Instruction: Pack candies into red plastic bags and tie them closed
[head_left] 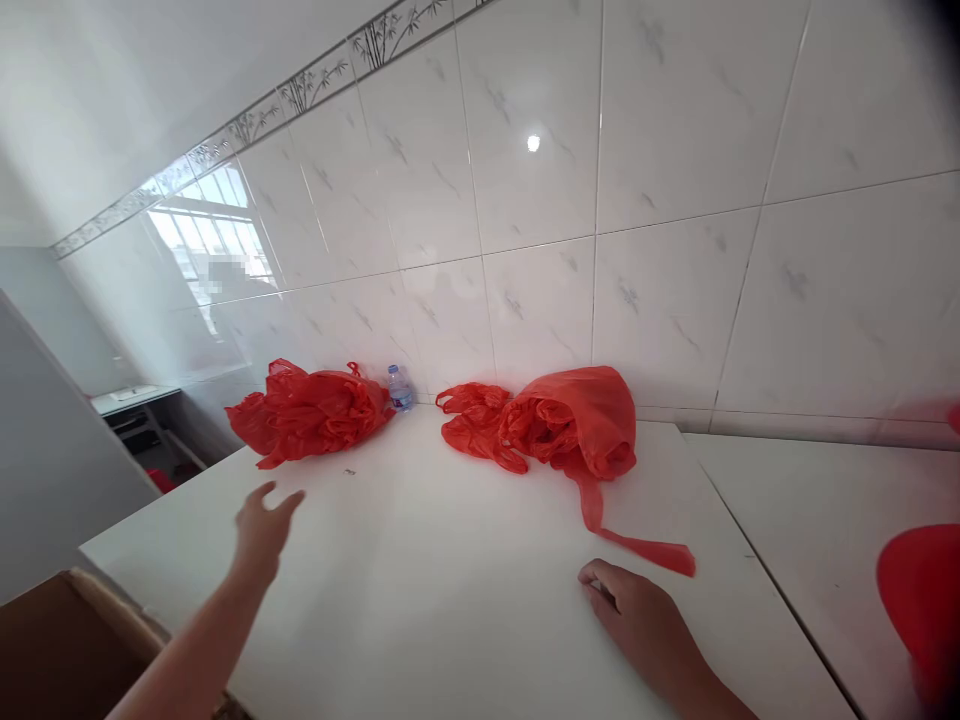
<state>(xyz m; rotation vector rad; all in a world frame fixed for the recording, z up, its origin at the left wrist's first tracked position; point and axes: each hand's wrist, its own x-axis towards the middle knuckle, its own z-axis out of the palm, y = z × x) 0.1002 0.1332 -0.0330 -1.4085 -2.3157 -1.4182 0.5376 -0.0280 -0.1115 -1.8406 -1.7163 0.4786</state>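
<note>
One tiled wall (675,310) backs the white counter (450,570), which carries two heaps of red plastic bags. An open brown box (45,650) sits at the counter's near left edge. The right bag heap (592,410) lies near the wall; its red strip (645,550) trails toward the right hand. The left bag heap (322,410) lies at the far left of the counter. The left hand (262,525) is just in front of that heap, apart from it; its grip is wide. The right hand (637,615) is near the strip's end, fingers curled; whether its grip holds anything cannot be told. A clear bottle (400,390) stands beside the left bag heap.
</note>
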